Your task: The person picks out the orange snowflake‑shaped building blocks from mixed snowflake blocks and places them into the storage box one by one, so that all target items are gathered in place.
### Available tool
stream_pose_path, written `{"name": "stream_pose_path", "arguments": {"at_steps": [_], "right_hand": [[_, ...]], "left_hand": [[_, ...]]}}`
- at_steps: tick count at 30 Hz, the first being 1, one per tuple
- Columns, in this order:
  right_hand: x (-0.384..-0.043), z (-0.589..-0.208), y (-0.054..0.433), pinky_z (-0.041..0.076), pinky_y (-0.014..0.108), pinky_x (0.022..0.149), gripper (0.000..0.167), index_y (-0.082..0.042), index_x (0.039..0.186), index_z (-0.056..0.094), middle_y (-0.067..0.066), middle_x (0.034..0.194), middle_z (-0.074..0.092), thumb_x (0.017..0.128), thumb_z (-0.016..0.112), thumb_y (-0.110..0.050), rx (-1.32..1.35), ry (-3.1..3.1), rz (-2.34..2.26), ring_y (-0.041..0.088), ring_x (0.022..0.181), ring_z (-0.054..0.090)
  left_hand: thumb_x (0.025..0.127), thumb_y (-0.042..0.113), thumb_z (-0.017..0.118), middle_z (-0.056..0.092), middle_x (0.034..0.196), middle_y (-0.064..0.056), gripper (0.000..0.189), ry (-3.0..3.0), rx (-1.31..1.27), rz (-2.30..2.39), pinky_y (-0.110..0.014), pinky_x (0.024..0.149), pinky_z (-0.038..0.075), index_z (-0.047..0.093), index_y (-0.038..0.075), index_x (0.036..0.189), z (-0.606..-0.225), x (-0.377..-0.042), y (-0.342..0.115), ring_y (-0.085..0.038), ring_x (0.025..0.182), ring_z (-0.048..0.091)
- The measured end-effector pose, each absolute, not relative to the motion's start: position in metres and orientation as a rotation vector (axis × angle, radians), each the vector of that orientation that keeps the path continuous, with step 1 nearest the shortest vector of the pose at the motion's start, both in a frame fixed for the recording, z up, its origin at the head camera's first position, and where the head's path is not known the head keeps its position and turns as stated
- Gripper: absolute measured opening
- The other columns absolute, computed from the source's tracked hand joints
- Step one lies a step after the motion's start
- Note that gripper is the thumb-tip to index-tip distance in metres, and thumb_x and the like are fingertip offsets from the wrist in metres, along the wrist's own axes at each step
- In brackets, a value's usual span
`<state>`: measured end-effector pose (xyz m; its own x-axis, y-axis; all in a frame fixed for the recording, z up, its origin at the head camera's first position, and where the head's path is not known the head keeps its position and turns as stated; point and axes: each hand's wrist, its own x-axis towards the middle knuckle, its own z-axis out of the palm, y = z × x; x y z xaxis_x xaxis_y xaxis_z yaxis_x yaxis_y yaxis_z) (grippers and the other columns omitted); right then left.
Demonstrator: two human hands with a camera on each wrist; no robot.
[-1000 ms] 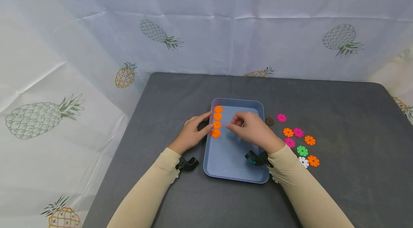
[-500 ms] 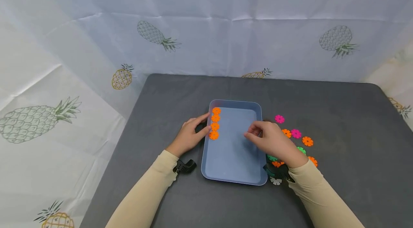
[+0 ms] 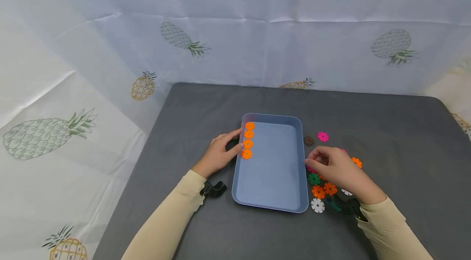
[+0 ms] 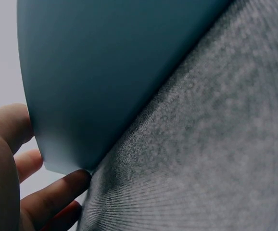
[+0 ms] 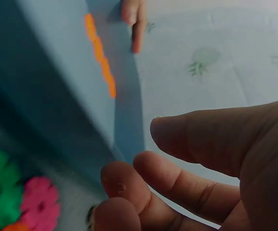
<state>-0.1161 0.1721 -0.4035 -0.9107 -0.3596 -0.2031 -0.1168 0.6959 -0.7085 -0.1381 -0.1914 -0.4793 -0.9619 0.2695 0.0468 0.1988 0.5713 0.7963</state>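
Note:
A blue tray lies on the table, with a column of orange notched flower-shaped discs along its left side. My left hand rests against the left rim, thumb and index fingertips touching it apart from each other. In the left wrist view, fingers lie against the tray's outer wall. Just past the right rim, my right hand hovers over loose discs, partly covering them. The right wrist view shows its thumb separated from bent fingers, nothing between. Below are a green disc and a pink disc.
Right of the tray lie loose discs: a brown one, a pink one, a dark green one, a white one and several orange ones. A pineapple-print cloth hangs behind the dark grey table.
My right hand has moved rightward from above the tray's middle, beside the orange column, to the loose discs past the right rim. The left hand stays at the left rim.

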Motion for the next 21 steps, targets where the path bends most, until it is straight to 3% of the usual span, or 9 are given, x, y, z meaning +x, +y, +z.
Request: {"name": "stream_pose_path", "arguments": {"at_steps": [12, 21], "right_hand": [[-0.098, -0.422, 0.204, 0.046, 0.027, 0.060, 0.021, -0.005, 0.102, 0.070, -0.003, 0.081, 0.066, 0.095, 0.079, -0.022, -0.280, 2.666, -0.942, 0.009, 0.069, 0.059], [-0.101, -0.432, 0.209, 0.039, 0.026, 0.055, 0.033, 0.001, 0.112, 0.070, -0.004, 0.075, 0.059, 0.090, 0.083, -0.020, -0.314, 2.706, -0.819, 0.009, 0.060, 0.048]], "left_hand": [[0.104, 0.043, 0.065, 0.061, 0.150, -0.003, 0.059, 2.730, 0.404, 1.353, -0.059, 0.115, 0.035, 0.050, 0.025, 0.159, -0.479, -0.136, -0.194, -0.030, 0.138, 0.051], [0.105, 0.045, 0.063, 0.059, 0.151, -0.003, 0.059, 2.730, 0.408, 1.346, -0.059, 0.117, 0.033, 0.048, 0.027, 0.160, -0.483, -0.137, -0.192, -0.029, 0.139, 0.050]]}}
